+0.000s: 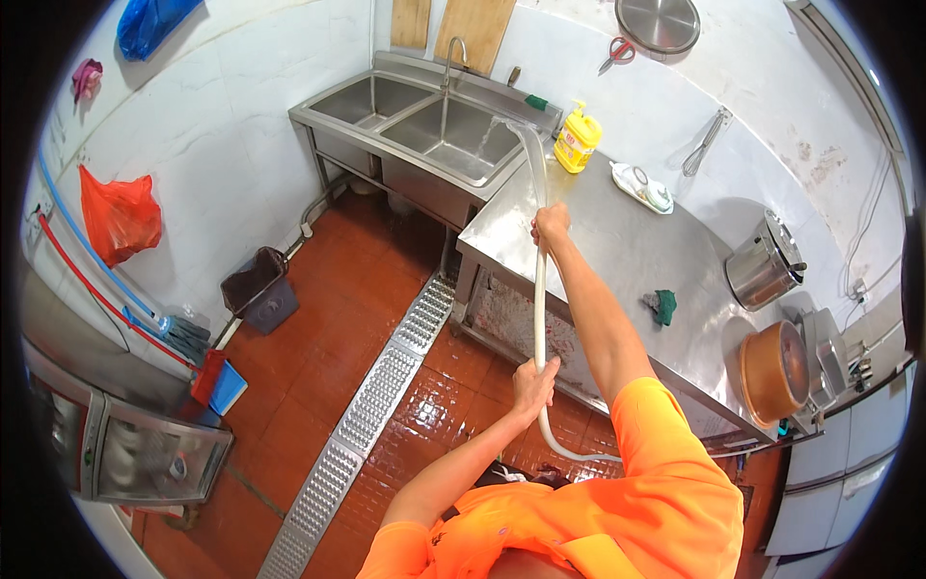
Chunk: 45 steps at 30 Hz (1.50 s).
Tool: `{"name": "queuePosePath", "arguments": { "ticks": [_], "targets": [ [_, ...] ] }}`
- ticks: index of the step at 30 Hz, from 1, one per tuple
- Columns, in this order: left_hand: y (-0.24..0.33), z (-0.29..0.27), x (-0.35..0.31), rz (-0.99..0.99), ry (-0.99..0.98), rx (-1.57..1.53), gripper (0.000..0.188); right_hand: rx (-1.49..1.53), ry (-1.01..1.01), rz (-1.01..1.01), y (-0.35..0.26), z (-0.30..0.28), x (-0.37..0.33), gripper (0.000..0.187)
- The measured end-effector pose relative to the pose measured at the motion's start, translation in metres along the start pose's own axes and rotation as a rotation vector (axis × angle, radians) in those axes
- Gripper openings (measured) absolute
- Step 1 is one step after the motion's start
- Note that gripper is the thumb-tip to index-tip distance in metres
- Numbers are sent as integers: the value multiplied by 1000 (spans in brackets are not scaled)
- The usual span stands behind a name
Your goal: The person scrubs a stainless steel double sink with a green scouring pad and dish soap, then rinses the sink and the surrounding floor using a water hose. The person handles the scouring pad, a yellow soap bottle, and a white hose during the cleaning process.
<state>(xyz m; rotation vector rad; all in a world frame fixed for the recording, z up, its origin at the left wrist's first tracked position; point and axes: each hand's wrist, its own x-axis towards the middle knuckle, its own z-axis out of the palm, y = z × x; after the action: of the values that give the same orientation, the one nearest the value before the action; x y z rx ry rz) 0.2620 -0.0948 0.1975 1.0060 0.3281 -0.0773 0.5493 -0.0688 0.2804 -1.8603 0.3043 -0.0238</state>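
A pale flexible hose [540,318] runs up between my two hands. My right hand [551,224] is closed around its upper part, above the near corner of the steel counter [598,241]. Lower down, my left hand [533,389] grips the same hose in front of my body. The hose's far end bends left over the rim of the double steel sink [434,159], and water comes out of it into the right basin. From my left hand the hose droops and curves off to the right near the floor.
A yellow pump bottle [578,140], a white tray [641,188], a green cloth [664,307], a steel pot [765,262] and a brown pot [775,372] stand on the counter. A grey bin [260,289] is left. A metal drain grate [376,396] crosses the wet red tile floor [318,357].
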Motion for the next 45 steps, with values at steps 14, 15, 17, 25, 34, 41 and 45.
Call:
{"name": "queuePosePath", "arguments": {
  "ticks": [14,15,17,25,34,41,45],
  "targets": [
    [-13,20,31,-81,33,66,30,32,-19,118,19,-12,36,17],
    [-12,20,33,-78,40,56,30,14,-41,121,16,-8,36,17],
    [-12,21,37,-63,70,45,29,6,-79,84,11,-1,33,17],
    [-7,23,51,-20,170,5,27,98,-229,16,1,35,37,20],
    [21,31,70,94,147,68,27,395,-205,-21,-32,13,67,18],
    [54,60,83,134,77,86,29,430,-27,-50,-67,-30,99,14],
    [53,64,93,136,47,76,30,426,50,-71,-76,-47,99,13]
  ]
}}
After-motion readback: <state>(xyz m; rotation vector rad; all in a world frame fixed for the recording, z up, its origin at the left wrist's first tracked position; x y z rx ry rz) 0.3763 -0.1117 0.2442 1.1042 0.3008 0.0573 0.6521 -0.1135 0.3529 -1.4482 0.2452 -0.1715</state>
